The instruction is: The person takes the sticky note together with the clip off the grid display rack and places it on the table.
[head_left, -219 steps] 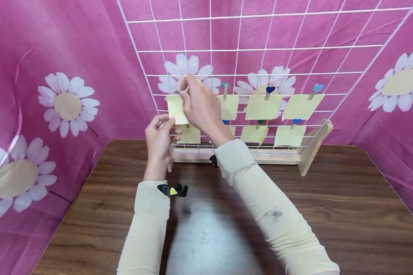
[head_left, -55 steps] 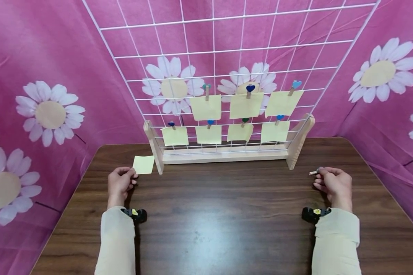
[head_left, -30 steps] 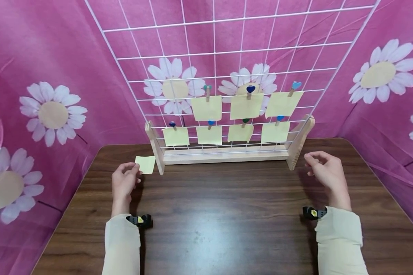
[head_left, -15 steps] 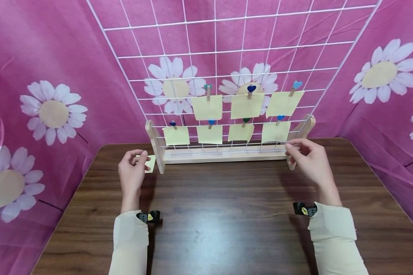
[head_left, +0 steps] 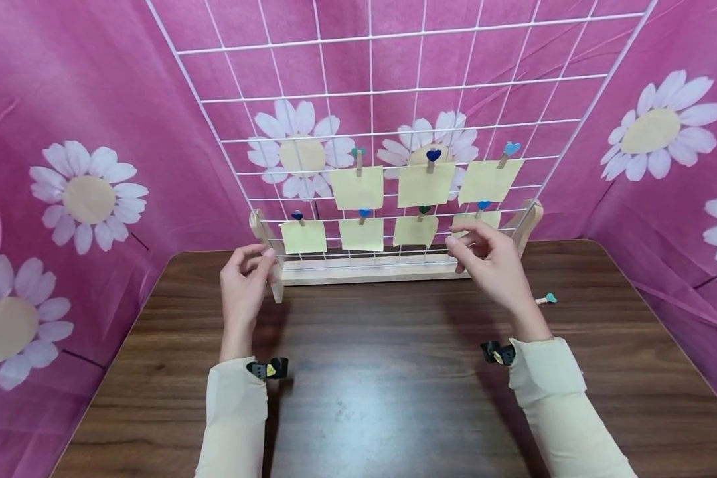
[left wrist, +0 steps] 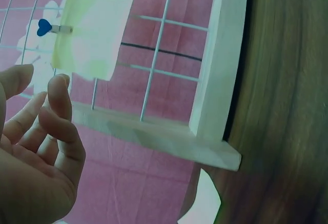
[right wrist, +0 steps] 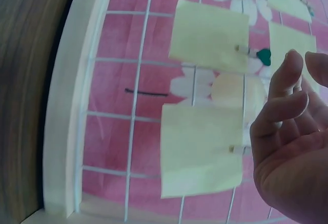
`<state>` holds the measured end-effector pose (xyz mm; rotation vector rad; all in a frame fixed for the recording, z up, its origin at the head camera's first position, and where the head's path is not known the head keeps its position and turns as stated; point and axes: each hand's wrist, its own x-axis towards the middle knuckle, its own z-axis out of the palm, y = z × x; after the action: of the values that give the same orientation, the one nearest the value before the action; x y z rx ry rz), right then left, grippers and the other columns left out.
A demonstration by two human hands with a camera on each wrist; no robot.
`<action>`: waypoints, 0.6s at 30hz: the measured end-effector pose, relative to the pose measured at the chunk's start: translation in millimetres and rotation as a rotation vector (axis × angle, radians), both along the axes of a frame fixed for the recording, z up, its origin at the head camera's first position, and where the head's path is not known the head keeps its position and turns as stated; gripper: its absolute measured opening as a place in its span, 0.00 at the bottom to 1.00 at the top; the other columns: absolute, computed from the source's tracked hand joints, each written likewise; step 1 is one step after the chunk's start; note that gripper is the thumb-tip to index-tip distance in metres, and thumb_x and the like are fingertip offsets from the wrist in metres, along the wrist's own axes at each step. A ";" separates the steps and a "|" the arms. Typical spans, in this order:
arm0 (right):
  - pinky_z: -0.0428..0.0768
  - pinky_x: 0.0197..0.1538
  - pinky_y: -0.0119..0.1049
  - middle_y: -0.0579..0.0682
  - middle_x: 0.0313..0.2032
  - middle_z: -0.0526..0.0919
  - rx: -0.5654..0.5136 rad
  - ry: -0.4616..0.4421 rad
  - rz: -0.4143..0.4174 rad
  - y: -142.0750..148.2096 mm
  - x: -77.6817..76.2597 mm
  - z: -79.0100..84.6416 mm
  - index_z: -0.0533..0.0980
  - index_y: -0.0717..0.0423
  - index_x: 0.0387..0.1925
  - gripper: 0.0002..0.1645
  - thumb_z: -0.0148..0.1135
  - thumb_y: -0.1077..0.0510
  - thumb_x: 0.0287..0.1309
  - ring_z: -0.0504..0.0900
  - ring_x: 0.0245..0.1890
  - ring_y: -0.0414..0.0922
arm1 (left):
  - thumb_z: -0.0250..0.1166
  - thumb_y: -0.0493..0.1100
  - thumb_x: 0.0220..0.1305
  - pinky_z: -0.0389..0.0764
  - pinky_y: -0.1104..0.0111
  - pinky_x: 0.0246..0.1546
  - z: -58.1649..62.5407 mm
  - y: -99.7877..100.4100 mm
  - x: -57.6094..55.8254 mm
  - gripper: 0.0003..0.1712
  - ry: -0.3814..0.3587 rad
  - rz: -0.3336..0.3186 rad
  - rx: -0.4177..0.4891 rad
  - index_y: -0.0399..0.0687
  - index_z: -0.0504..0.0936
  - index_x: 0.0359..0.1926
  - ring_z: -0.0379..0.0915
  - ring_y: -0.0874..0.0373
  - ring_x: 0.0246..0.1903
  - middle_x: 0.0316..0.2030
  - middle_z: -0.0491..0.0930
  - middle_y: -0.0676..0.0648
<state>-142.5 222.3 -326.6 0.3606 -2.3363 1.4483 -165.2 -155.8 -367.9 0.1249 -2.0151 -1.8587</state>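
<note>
The left hand (head_left: 242, 285) and right hand (head_left: 494, 269) reach toward the wire grid (head_left: 372, 91), well apart from each other; each has fingers loosely curved, thumb clear of the fingertips, and nothing held. The right hand overlaps the rightmost note of the lower row (head_left: 477, 221) in the head view; whether it touches cannot be told. The left hand hangs before the left end of the wooden stand (head_left: 364, 271).

A few seconds ago both hands were at a note on the left end of the upper row; that note is off the grid. A teal heart peg (head_left: 546, 299) now lies toward the tabletop's right rear corner, released by the right hand. The loose note (left wrist: 201, 199) seems to be the pale piece beside the stand's left foot, toward the tabletop's left rear corner; the left hand hides it in the head view.

With both let go, one note and peg appear dealt with. Three upper notes (head_left: 426, 185) and four lower ones remain pegged.
</note>
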 end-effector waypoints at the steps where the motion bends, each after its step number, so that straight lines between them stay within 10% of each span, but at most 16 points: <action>1: 0.70 0.20 0.30 0.54 0.29 0.85 0.006 0.003 0.009 -2.4 -0.8 1.5 0.80 0.61 0.53 0.15 0.66 0.63 0.67 0.80 0.19 0.43 | 0.68 0.40 0.68 0.69 0.77 0.15 0.8 1.1 0.0 0.15 -0.001 -0.012 0.001 0.35 0.81 0.51 0.76 0.62 0.17 0.25 0.84 0.59; 18: 0.78 0.24 0.30 0.54 0.35 0.88 -0.014 0.085 0.120 -51.8 -23.5 36.0 0.81 0.60 0.54 0.16 0.68 0.61 0.65 0.84 0.20 0.46 | 0.71 0.44 0.66 0.74 0.72 0.16 21.5 38.5 -5.0 0.20 0.035 -0.183 -0.061 0.40 0.81 0.56 0.82 0.58 0.21 0.39 0.86 0.38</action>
<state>-165.9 170.5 -290.6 0.5558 -2.2705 1.4725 -170.1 -117.3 -346.5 -0.1119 -2.1186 -1.8891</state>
